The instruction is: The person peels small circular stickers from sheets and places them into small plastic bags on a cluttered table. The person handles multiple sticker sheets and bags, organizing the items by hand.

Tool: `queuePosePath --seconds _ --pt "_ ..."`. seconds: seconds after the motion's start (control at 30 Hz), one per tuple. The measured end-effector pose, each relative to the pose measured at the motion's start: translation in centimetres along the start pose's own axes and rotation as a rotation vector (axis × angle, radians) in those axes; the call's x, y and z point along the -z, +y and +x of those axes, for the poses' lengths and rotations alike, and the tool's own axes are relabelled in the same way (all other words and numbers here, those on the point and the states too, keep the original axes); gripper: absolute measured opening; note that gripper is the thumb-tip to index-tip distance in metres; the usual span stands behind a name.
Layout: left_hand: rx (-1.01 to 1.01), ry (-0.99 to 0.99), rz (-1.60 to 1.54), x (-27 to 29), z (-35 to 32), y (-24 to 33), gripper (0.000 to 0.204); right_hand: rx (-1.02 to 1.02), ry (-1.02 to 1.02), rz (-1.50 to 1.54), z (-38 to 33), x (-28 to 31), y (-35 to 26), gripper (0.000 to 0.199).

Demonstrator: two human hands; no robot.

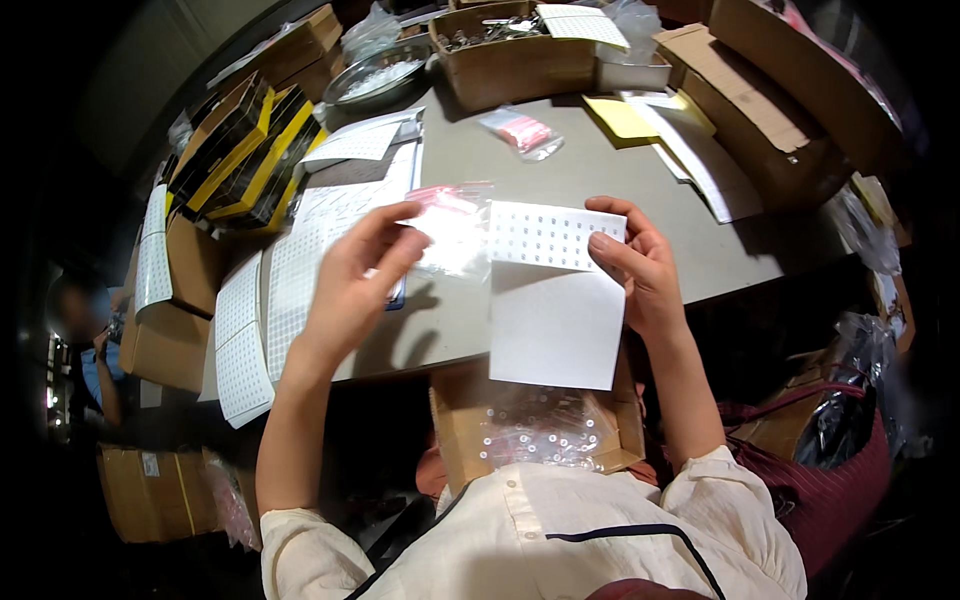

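My right hand (645,265) grips a white sticker sheet (555,325) by its upper right edge, thumb on the front. Rows of small dark printed marks run across the sheet's top band; its lower part is blank white. My left hand (365,265) hovers at the left edge of a clear zip bag (455,235) with a pink top strip. Its fingers are bent, with a gap between thumb and index fingertips. Glare hides the bag's contents. Below the sheet, an open cardboard box (455,435) at my lap holds clear small bags (540,435) with round white stickers.
More printed sheets (335,240) cover the table's left side beside black-and-yellow boxes (245,155). Farther back are a metal bowl (375,75), a carton of metal parts (515,75) and a pink-filled bag (525,132). Yellow and white papers (660,125) lie by a cardboard box (755,110) at right.
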State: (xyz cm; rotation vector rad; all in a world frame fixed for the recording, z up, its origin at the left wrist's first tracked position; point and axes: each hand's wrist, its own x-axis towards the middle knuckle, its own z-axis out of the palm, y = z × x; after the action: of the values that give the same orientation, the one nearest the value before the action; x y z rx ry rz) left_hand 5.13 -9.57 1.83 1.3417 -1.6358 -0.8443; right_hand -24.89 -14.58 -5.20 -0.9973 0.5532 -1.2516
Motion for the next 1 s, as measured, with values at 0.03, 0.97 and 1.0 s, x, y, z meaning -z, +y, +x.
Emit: queuePosePath --seconds 0.03,0.97,1.0 --pt "0.016 -0.068 -0.04 -1.4 0.1 0.5 0.043 0.003 0.015 0.018 0.0 0.1 0.0 0.043" --pt "0.279 0.494 -0.044 14.9 0.3 -13.1 0.041 0.051 0.48 -1.816 4.0 15.4 -8.5 0.064" --pt "0.284 0.522 0.022 15.2 0.2 -13.6 0.044 0.024 0.472 -1.807 4.1 14.8 -8.9 0.062"
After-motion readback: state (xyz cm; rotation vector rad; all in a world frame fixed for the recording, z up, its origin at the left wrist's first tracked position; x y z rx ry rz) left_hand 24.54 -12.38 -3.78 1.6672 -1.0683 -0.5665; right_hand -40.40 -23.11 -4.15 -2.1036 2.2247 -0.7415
